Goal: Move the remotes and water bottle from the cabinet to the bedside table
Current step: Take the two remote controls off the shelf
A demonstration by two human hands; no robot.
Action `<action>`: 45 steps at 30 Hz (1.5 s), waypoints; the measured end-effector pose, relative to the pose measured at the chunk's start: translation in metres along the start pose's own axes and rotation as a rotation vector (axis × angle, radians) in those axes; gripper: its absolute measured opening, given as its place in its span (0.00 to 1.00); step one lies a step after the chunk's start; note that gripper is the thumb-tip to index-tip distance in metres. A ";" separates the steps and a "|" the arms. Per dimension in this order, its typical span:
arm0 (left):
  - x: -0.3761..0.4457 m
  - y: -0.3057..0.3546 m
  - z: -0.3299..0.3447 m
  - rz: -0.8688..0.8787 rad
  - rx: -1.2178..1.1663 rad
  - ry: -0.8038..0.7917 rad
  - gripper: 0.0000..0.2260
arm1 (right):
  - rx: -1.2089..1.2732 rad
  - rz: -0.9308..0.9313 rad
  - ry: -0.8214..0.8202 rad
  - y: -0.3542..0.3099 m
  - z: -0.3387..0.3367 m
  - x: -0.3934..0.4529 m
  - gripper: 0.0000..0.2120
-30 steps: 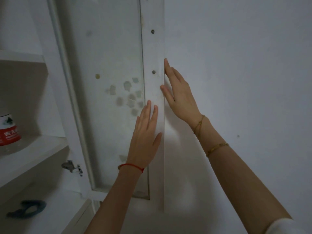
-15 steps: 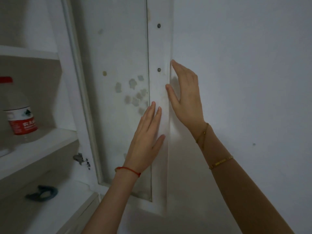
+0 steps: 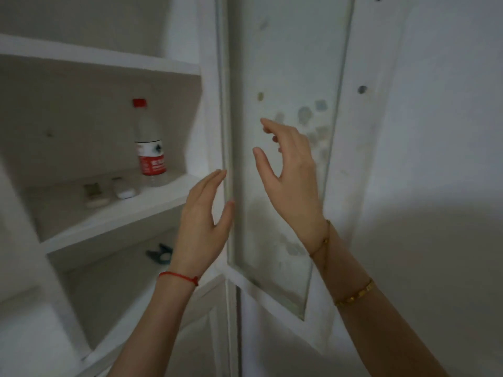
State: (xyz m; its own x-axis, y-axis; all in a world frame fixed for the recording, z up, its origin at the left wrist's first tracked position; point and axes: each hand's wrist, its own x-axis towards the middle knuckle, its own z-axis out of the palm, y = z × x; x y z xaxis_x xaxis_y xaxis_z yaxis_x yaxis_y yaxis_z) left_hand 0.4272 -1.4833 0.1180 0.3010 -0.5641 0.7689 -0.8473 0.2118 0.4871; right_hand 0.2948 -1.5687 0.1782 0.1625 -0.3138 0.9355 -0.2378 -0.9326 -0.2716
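Inside, the water bottle [image 3: 150, 142] stands upright, cap up; both hands [image 3: 202, 221] empty, unclenched.

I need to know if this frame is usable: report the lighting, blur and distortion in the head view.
Head view: dim, flat indoor light with a grey cast; the cabinet shelf recess sits in shadow. Motion blur softens the water bottle label and the two remotes, and smears the right hand fingertips. The left hand is sharper. Wide-angle distortion bends the shelf edges and the cabinet door frame.

A dark teal clip [image 3: 160, 254] lies on the lower shelf [image 3: 114, 289]; stained glass door [image 3: 285, 159] beside.
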 end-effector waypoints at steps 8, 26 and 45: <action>-0.019 -0.049 -0.067 -0.245 0.261 0.114 0.20 | 0.214 0.135 -0.309 -0.010 0.085 -0.015 0.19; 0.065 -0.176 -0.108 -0.607 0.501 0.058 0.22 | 0.265 0.206 -0.738 -0.007 0.281 0.016 0.20; 0.116 -0.215 -0.099 -0.905 0.646 -0.179 0.16 | 0.061 0.249 -1.082 -0.022 0.349 0.049 0.10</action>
State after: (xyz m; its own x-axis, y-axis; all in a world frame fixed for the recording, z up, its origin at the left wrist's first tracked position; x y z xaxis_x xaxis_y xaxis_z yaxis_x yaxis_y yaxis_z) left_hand 0.6873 -1.5157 0.1435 0.8967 -0.4181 0.1456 -0.4325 -0.7571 0.4897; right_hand 0.6421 -1.6259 0.1510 0.8737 -0.4554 0.1710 -0.3368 -0.8200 -0.4628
